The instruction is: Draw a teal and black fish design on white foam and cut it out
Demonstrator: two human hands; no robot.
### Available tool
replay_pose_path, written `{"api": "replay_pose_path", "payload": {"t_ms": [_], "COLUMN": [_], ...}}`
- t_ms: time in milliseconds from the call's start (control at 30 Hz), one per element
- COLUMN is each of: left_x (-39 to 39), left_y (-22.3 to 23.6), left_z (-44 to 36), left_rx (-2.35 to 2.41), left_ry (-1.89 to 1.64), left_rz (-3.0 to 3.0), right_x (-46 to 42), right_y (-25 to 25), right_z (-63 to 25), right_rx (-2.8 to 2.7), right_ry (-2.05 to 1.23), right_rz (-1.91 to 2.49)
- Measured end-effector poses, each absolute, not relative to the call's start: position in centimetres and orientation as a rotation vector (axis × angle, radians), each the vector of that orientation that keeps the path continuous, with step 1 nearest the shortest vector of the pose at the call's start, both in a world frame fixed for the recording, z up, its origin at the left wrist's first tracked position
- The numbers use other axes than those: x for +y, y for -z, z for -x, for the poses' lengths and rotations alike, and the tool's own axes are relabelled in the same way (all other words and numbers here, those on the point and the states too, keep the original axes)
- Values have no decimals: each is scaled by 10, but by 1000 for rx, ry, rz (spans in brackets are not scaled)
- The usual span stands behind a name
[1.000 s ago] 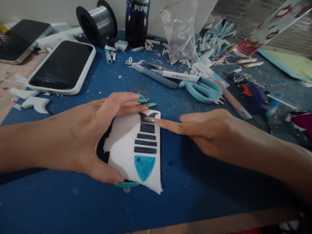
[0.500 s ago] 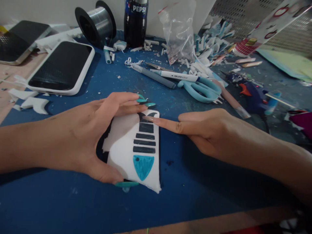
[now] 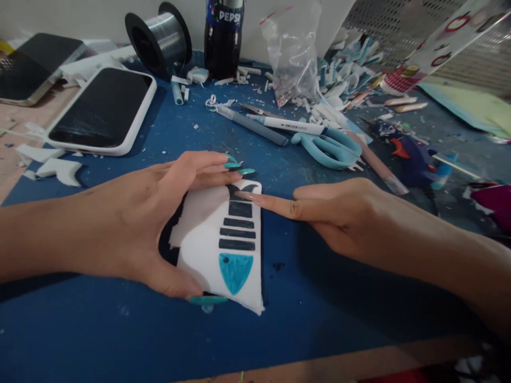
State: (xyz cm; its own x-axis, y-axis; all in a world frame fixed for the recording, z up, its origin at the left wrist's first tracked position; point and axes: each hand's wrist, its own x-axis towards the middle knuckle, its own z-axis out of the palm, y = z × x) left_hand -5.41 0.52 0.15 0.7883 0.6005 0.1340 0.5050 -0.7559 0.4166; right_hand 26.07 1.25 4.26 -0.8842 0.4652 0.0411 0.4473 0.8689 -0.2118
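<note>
A flat white piece [image 3: 191,271], perhaps foam, lies on the blue mat, its left edge ragged. On it is a fish-bone figure with a blue head [image 3: 235,272], several dark bars and a dark tail [image 3: 232,190]. My left hand [image 3: 131,223] spans the piece, thumb at the near edge and fingers along the far edge, gripping it. From the right, my right hand [image 3: 339,213] stretches its index finger onto the tail and covers part of it. The other visible fingers are folded back, and this hand holds nothing.
Behind lie markers [image 3: 293,125], light-blue scissors [image 3: 329,149] and a hot glue gun [image 3: 415,159]. A wire spool [image 3: 163,42], Pepsi bottle [image 3: 223,48], clear bag [image 3: 293,58] and scrap heap [image 3: 355,64] stand further back. A white-cased phone [image 3: 101,111] lies left.
The view shifts very slightly. Both hands keep their places, and the right index fingertip stays at the fish tail.
</note>
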Motion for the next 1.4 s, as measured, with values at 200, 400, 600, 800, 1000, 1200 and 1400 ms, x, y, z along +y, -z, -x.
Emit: {"api": "replay_pose_path", "payload": {"t_ms": [200, 400, 600, 800, 1000, 1200, 1400], "left_x": [5, 4, 5, 5, 5, 6, 5], "left_y": [0, 0, 1, 1, 0, -1, -3], "left_z": [55, 56, 55, 56, 56, 56, 57], "left_rx": [861, 874, 857, 887, 865, 862, 873], "left_ry": [-327, -324, -353, -356, -309, -361, -351], "left_rz": [-2604, -2645, -2607, -2644, -2569, -2656, -2635], "right_x": [13, 11, 14, 13, 14, 14, 14], "right_y": [-43, -44, -40, -43, -40, -41, -42], "right_z": [-260, -261, -260, -264, -263, -261, -266], "right_rx": [-2969, -2969, -2972, -2972, -2973, -2990, -2991], "right_ry": [-244, -234, -227, -266, -194, -259, -293], "right_rz": [732, 757, 737, 761, 701, 755, 766]}}
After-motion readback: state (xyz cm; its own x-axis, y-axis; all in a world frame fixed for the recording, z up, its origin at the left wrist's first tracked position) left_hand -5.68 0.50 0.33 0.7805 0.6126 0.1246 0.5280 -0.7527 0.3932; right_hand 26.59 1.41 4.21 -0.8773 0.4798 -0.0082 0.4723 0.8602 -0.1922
